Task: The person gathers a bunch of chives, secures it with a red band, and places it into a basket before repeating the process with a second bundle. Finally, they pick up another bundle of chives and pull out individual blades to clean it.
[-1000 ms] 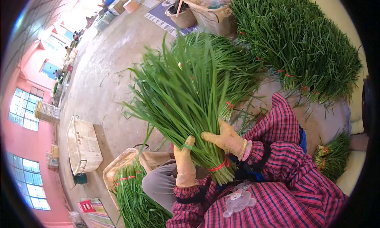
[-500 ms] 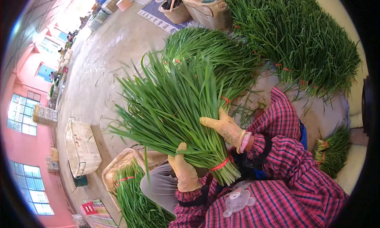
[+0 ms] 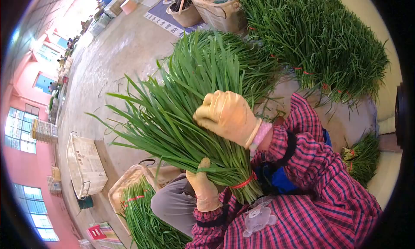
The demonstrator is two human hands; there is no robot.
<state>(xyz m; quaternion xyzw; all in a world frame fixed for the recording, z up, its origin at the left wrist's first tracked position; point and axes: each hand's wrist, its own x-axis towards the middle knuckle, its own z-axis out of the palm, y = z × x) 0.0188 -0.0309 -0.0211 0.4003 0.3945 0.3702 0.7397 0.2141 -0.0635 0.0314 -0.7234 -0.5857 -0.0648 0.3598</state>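
A big bunch of garlic chives (image 3: pixel 173 119) lies across my lap, its leaves fanned to the upper left. A red band (image 3: pixel 244 181) ties it near the cut stems. My left hand (image 3: pixel 202 188), in a cream rubber glove, grips the bunch from the lower left, thumb up along the stems and fingers hidden underneath. Over the top of the leaves, my gloved right hand (image 3: pixel 229 117) has its fingers bent and closed on some of them; its fingertips are partly hidden among the blades.
Banded chives (image 3: pixel 315 41) are heaped at the upper right, with a smaller pile (image 3: pixel 362 160) at the right. A tub (image 3: pixel 116 190) of chives stands by my knee. A white crate (image 3: pixel 86 162) is at the left; a basket (image 3: pixel 218 13) and bucket (image 3: pixel 186 16) stand behind.
My right hand has moved up and left from the stems onto the leaves, and its fingers have curled. My left hand keeps its hold. The view has shifted slightly.
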